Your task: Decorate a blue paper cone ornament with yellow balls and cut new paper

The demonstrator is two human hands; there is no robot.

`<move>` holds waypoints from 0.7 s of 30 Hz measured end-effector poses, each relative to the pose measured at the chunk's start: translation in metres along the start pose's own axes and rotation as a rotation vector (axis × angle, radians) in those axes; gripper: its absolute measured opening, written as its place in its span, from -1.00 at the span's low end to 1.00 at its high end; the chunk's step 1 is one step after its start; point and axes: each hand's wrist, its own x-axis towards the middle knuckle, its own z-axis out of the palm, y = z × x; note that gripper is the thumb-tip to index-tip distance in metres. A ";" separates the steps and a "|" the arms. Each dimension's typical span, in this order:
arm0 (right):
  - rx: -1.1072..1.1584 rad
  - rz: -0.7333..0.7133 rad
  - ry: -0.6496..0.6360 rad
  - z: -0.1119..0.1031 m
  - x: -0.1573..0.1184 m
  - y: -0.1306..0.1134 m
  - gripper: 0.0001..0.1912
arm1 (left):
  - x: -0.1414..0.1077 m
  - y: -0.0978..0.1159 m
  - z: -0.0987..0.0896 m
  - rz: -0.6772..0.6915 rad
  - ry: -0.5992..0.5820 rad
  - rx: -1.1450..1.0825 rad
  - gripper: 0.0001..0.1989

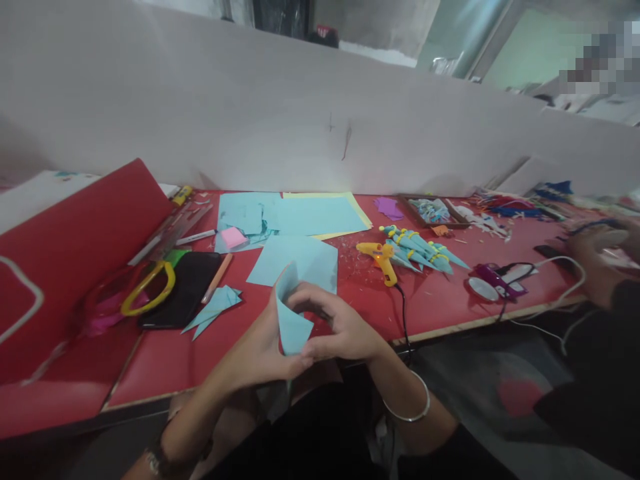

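A piece of light blue paper [294,328], curled into a cone-like roll, is held up in front of me at the table's front edge. My left hand [260,353] is wrapped round its left side, with the thumb across the bottom. From the right, my right hand [345,327] pinches the paper's lower right edge between thumb and fingers. Just beyond my hands lie a blue paper sheet [310,259] and, to the left, several folded blue paper cones [216,308]. A yellow glue gun [379,259] rests right of the sheet.
Finished-looking blue cones with yellow trim [420,248] lie behind the glue gun. At left are a black phone [185,293], yellow-handled scissors [150,293] and a red board [75,267]. A purple device [500,281] with cables and another person's arm [595,260] are at right.
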 end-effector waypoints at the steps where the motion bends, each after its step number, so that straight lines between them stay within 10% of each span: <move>1: 0.010 -0.012 0.004 0.001 0.001 0.001 -0.59 | 0.001 0.002 0.000 0.011 -0.038 0.007 -0.31; 21: -0.106 -0.039 0.097 0.009 0.002 -0.002 -0.66 | 0.003 0.008 0.000 0.014 -0.107 0.020 -0.13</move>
